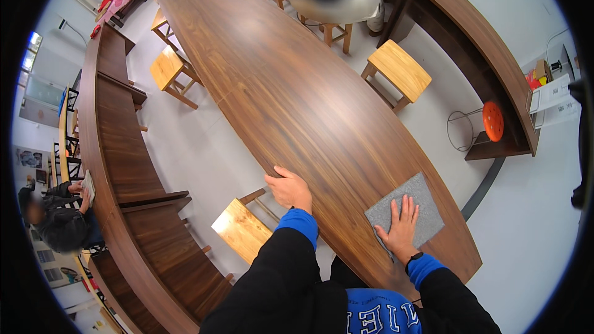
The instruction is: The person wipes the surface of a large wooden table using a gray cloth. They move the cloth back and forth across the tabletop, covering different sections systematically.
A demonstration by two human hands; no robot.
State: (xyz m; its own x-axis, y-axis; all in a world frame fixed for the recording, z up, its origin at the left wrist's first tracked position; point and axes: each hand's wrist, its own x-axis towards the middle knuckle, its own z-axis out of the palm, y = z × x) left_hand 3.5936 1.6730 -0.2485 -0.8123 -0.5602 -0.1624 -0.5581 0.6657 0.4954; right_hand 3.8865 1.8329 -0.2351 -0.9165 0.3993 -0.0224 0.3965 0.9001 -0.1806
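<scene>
My right hand [403, 228] lies flat on a grey cloth [429, 211] near the close end of a long brown wooden table [287, 97]. Its fingers are spread a little and point away from me. The cloth is spread out square, and part of it is hidden under the palm. At the table's left edge is my left hand [290, 189], with nothing seen in it; its fingertips are at the edge, and whether they touch the wood I cannot tell.
A wooden stool [243, 232] stands left of my left arm. Two more stools [171, 68] [400, 72] flank the table, and an orange round stool [493, 121] is at right. Across a brown counter [100, 157] at left, a person [62, 222] holds a light cloth. Another person sits beyond the table.
</scene>
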